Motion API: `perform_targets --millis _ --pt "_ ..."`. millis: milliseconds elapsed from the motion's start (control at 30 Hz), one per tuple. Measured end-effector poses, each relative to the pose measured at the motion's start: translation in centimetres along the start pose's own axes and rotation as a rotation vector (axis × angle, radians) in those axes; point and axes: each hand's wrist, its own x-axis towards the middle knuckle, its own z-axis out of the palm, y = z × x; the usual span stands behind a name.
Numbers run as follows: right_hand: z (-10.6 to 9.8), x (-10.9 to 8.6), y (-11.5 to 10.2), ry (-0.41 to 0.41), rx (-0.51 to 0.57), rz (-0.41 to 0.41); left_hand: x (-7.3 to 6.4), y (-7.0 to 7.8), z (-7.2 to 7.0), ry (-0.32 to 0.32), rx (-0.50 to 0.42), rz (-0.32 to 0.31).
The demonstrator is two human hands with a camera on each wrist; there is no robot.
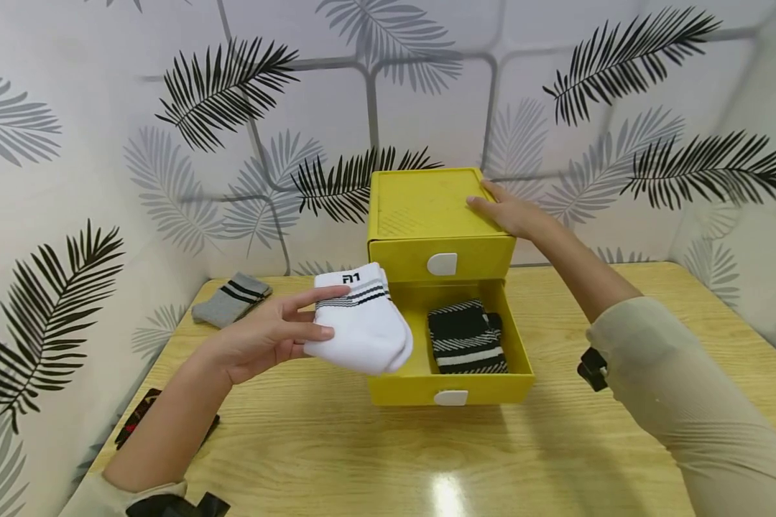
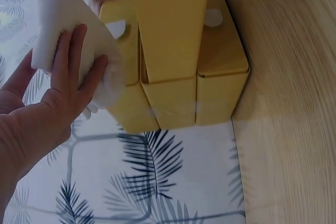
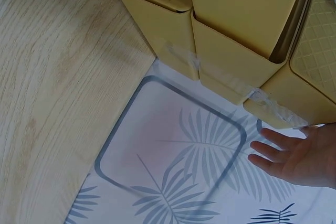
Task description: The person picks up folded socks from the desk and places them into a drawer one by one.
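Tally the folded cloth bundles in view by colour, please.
White bundle: 1, in the left hand
Gray bundle with black stripes: 1
Black-and-white bundle: 1, in the open drawer
Dark bundle with red: seemingly 1, partly hidden by the left forearm
Total: 4

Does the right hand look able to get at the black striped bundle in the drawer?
Probably yes: the drawer is pulled out, leaving the black striped bundle uncovered. The right hand rests at the yellow cabinet's top, so it would need to come down.

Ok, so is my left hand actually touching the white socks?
Touching: the head view shows the left hand gripping the white socks at their left edge.
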Motion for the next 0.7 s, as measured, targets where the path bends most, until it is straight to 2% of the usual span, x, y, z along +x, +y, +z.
perform_targets --millis 167,400,533,700 --pt "0.0 0.0 0.0 0.007 -0.009 0.001 1.3 -0.2 1.5 -0.07 -0.05 -0.011" --pt "0.0 0.0 0.0 0.015 -0.012 -0.005 3.8 -1.0 3.2 -0.116 -0.114 -0.065" --pt "0.1 0.0 0.1 0.02 -0.005 -0.012 5.3 -1.6 3.7 -0.108 -0.077 -0.087" --pt "0.1 0.0 0.1 0.02 -0.001 -0.01 6.8 -2.2 3.8 -0.047 0.025 -0.11"
